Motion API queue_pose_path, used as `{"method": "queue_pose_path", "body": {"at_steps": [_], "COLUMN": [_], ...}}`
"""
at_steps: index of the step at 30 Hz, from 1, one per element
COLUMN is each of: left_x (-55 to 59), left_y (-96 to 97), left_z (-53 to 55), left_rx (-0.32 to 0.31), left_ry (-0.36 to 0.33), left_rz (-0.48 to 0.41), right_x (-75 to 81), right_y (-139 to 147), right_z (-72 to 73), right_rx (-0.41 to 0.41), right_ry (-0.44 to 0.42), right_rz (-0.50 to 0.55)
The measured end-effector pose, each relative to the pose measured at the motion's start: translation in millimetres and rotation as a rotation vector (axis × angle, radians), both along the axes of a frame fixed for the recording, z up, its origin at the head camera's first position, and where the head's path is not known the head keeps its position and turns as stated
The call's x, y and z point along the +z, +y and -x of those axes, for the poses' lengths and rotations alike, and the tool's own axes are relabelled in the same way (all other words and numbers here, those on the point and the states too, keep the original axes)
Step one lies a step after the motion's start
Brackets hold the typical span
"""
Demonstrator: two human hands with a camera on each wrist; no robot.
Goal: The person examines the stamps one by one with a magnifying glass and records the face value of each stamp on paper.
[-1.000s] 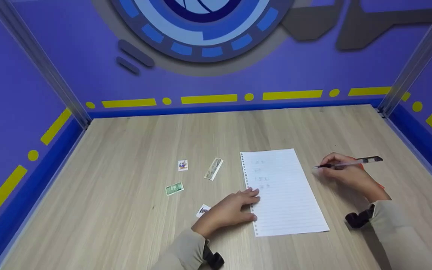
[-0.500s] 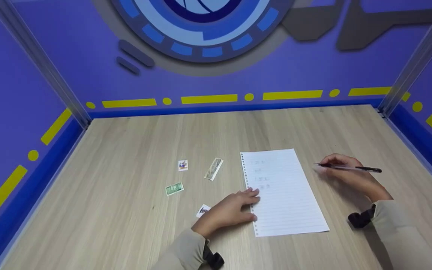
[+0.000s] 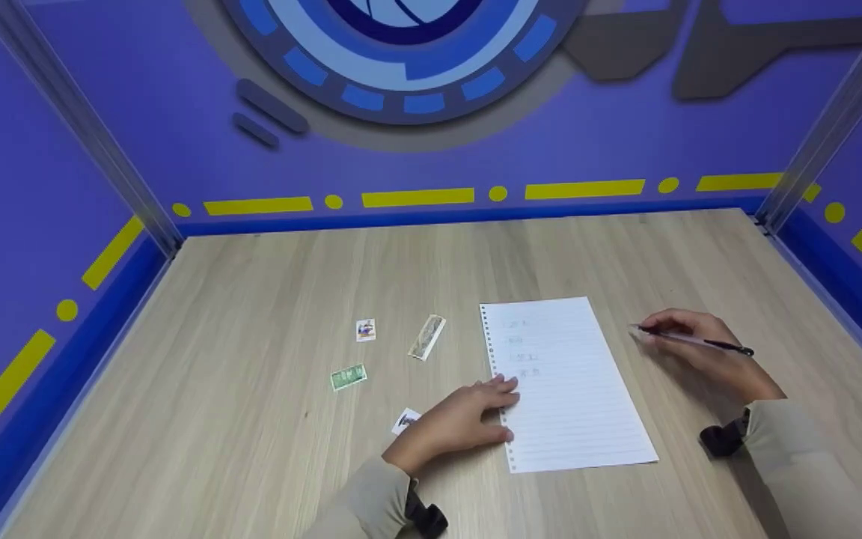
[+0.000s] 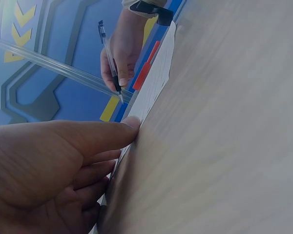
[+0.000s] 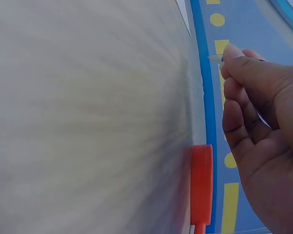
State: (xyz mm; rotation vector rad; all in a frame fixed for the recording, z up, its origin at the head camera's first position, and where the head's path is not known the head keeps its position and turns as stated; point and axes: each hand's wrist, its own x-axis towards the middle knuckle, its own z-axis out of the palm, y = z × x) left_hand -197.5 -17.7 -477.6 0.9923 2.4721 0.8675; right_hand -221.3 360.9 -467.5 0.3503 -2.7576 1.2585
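Note:
My left hand rests with extended fingers on the left edge of a lined sheet of paper, punched with holes along that edge. Faint handwriting covers several of its upper lines. To the right of the sheet, my right hand pinches a clear-barrelled pen between thumb and fingers. The pen has a black grip and cap end; in the left wrist view its tip points down, apart from the paper. In the right wrist view, the fingers below the pinch are curled loosely.
Left of the paper lie a small picture stamp, a green stamp and a long narrow stamp. Another stamp is partly covered by my left hand. A red flat object with a narrow handle lies near my right hand.
The pen's back end has swung downward in my right hand, and that wrist has shifted slightly right. The red edge glimpsed behind it is now hidden in the head view. My left hand stays put.

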Motion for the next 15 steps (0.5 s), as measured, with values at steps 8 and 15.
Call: {"method": "queue_pose_path", "body": {"at_steps": [8, 15], "left_x": [-0.5, -0.7], "left_y": [0.2, -0.1], "left_z": [-0.4, -0.4], "left_rx": [-0.002, 0.006], "left_ry": [-0.002, 0.002], "left_rz": [-0.010, 0.006], "right_x": [4.3, 3.0], "right_y": [1.3, 0.2], "right_z": [0.5, 4.0], "right_rx": [0.008, 0.028], "right_ry": [0.025, 0.201], "right_rz": [-0.079, -0.154]}}
